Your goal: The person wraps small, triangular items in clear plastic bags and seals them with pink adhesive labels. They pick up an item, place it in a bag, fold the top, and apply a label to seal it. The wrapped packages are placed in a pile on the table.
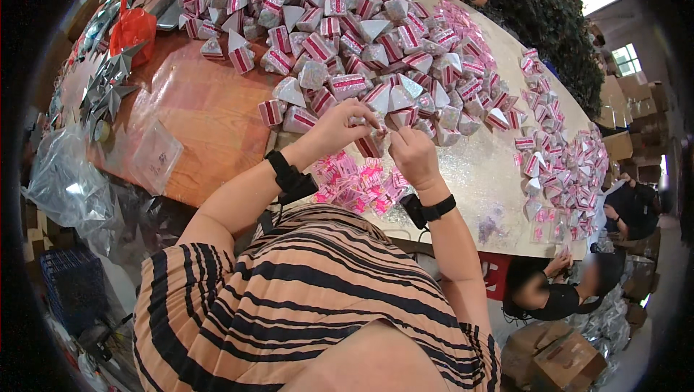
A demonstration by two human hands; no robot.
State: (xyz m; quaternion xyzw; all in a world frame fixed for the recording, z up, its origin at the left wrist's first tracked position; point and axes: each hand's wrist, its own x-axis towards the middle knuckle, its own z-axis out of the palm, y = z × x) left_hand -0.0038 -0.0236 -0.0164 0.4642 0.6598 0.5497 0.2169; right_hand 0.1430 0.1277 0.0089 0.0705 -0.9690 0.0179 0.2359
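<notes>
Where hands (pixel 376 139) meet, pyramid boxes (pixel 347 37) around.

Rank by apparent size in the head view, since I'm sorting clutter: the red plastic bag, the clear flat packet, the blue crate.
1. blue crate
2. red plastic bag and clear flat packet: look alike; the fisheye view and differing nearness leave their order unsure.

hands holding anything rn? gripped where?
Both hands, left hand and right hand, pinch one small silver pyramid-shaped box with a pink-and-white band between the fingertips, at its upper edges; exact contact points are hidden.
</notes>
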